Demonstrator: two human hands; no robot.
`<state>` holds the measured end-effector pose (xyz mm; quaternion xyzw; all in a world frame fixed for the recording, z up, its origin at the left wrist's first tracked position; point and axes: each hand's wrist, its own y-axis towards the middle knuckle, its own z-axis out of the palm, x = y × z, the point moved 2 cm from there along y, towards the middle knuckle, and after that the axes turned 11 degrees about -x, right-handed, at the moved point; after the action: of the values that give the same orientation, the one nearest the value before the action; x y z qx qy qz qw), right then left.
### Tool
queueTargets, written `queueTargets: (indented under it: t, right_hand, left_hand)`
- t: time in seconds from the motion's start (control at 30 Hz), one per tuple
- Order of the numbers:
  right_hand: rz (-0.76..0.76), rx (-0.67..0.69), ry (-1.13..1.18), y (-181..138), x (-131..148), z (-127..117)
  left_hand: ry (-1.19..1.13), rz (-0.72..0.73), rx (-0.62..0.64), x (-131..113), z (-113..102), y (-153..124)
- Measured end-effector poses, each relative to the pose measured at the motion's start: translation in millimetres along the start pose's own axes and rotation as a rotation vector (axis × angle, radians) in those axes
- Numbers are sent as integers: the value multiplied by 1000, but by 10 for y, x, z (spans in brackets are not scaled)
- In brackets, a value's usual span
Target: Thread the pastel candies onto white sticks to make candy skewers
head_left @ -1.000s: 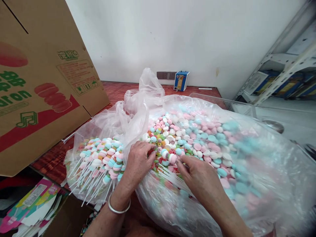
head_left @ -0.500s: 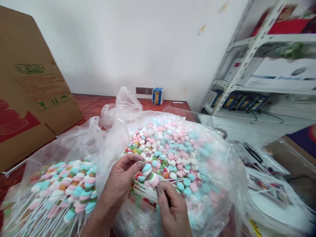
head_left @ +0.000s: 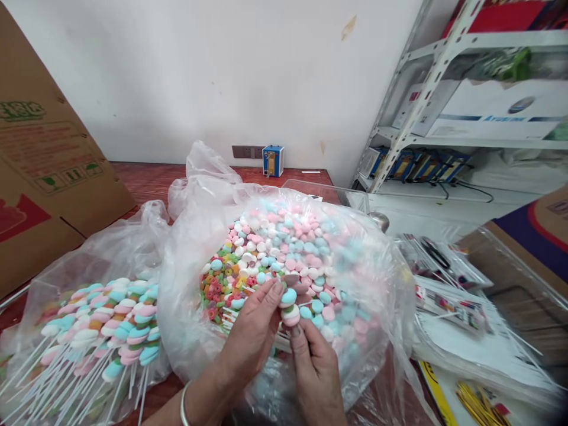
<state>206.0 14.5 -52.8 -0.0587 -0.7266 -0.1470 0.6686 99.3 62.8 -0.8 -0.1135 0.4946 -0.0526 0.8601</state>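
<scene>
Over the big bag my two hands meet at a marshmallow candy skewer (head_left: pixel 290 315), blue at the top and white and pink below, with a greenish piece between. My left hand (head_left: pixel 256 319) has its thumb and fingers closed around the upper blue marshmallow. Just beneath the lowest piece, my right hand (head_left: pixel 316 370) pinches the skewer; its stick is mostly hidden by the fingers. Around them, loose marshmallows (head_left: pixel 310 260) in pink, white and blue fill the clear plastic bag (head_left: pixel 186 272), with ring gummies (head_left: pixel 216 290) at its left side and white sticks (head_left: pixel 228 319) beside my left hand.
Finished-looking candy skewers (head_left: pixel 110 322) lie piled on plastic at the left, before a cardboard box (head_left: pixel 53 160). A small blue device (head_left: pixel 273 161) stands by the wall. On the right are packed bags (head_left: pixel 448 302), yellow ties (head_left: pixel 479 405) and a metal shelf (head_left: pixel 426 94).
The view has shifted slightly right and down. My left hand has moved right, its fingers now around the upper marshmallow. My right hand still pinches the skewer below, now held more upright.
</scene>
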Motion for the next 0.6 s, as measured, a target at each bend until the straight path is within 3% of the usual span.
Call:
queueTargets:
  t: [0.07,0.2,0.27,0.4,0.6]
  right_hand:
    - [78,-44,14,127,43,-88]
    - [184,-154,26,365,98,-281]
    - [154,-165,-33,461,104,-329]
    - [-34,-125,-371,688,120,-264]
    - [-110,-187,-625,1035,145,-40]
  left_hand:
    - [257,167,14,-77,-5,191]
    - [1081,712,44,-192,21,588]
    - [1351,844,51,-157,35,728]
    - [1442,879,9,-49,49,863]
    - [1422,889,-32,-66,35,803]
